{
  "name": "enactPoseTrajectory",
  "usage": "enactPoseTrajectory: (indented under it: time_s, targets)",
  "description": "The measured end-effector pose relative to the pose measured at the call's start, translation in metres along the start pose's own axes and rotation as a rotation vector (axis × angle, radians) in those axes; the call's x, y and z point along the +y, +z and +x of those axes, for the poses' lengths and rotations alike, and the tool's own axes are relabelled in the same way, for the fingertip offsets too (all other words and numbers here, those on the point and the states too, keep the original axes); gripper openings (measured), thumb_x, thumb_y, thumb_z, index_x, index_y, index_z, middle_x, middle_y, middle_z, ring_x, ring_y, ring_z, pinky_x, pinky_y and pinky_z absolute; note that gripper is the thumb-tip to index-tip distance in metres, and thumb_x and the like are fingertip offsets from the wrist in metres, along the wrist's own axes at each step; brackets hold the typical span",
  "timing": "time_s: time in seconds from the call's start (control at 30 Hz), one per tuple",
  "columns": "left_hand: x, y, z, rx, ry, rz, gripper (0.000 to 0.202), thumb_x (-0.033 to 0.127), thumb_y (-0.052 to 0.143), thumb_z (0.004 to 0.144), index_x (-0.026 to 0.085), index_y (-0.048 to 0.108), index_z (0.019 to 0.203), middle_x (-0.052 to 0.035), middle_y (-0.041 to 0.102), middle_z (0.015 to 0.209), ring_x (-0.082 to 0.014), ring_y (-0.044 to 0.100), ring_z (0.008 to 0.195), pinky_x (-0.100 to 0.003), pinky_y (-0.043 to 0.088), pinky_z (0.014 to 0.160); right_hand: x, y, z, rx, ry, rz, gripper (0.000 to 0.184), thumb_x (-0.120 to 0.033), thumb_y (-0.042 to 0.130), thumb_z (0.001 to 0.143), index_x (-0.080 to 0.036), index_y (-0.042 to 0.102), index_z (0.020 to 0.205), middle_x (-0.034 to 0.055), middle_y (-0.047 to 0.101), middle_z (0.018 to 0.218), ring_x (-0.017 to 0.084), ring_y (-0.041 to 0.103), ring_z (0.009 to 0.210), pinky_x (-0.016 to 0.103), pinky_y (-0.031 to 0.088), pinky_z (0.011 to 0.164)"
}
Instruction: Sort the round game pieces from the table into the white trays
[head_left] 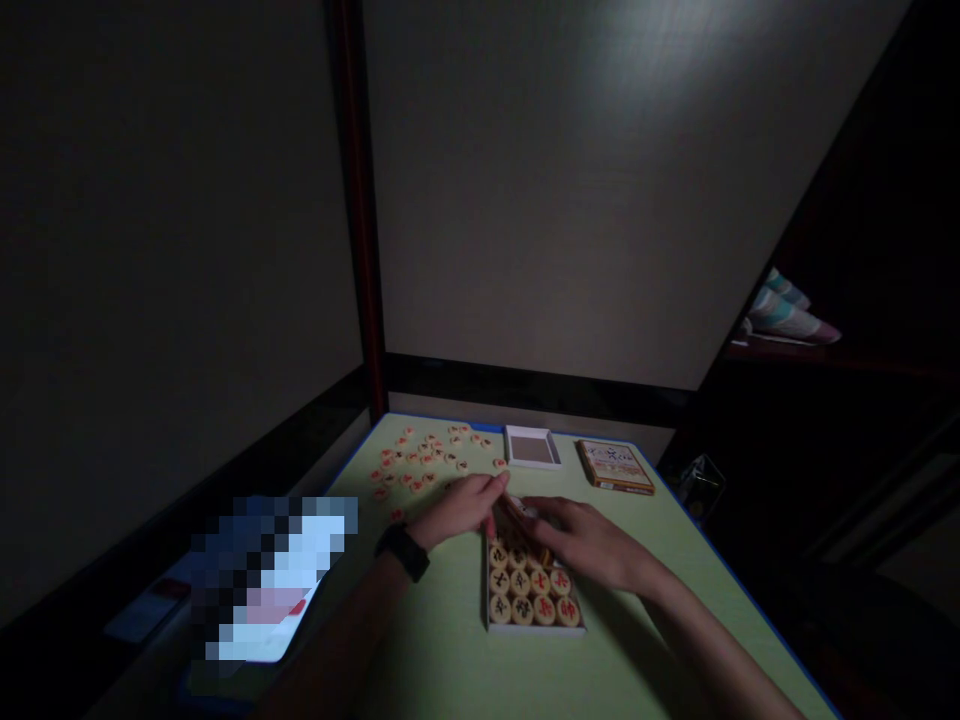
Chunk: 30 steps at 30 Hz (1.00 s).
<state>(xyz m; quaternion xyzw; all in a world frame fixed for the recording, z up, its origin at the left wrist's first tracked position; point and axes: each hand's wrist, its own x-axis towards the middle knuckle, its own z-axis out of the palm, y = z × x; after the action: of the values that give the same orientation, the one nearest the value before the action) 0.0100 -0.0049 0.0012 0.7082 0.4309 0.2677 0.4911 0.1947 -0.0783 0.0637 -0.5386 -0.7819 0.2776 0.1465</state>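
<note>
A shallow box (489, 590) of round wooden chess discs with red and black characters lies on the green table (442, 650). My left hand (459, 508), with a dark watch on the wrist, reaches to the box's far edge, fingers pressed together on a disc. My right hand (592, 543) rests over the box's upper right part, fingers curled on the discs there. Several loose discs (420, 460) lie scattered beyond my left hand.
An open white box (532, 448) and a printed box lid (615, 466) sit at the table's far edge. A lit screen (262, 580) lies at the left. A dark wooden post (360, 200) stands at the far corner. Folded cloth (787, 312) rests on a shelf at right.
</note>
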Motion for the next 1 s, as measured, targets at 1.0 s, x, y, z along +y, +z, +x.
enactPoseTrajectory:
  time_s: [1.0]
  targets:
    - [0.002, 0.001, -0.019, 0.214, 0.028, 0.338, 0.03, 0.032, 0.043, 0.089, 0.014, 0.065, 0.08, -0.004, 0.067, 0.068, -0.0127, 0.058, 0.052, -0.021, 0.039, 0.049, 0.052, 0.033, -0.024, 0.205, -0.02, 0.415, 0.057, -0.06, 0.052, 0.088, -0.014, 0.069, 0.12, 0.0142, 0.066, 0.125, 0.031, 0.062, 0.113, 0.045, 0.049, 0.098]
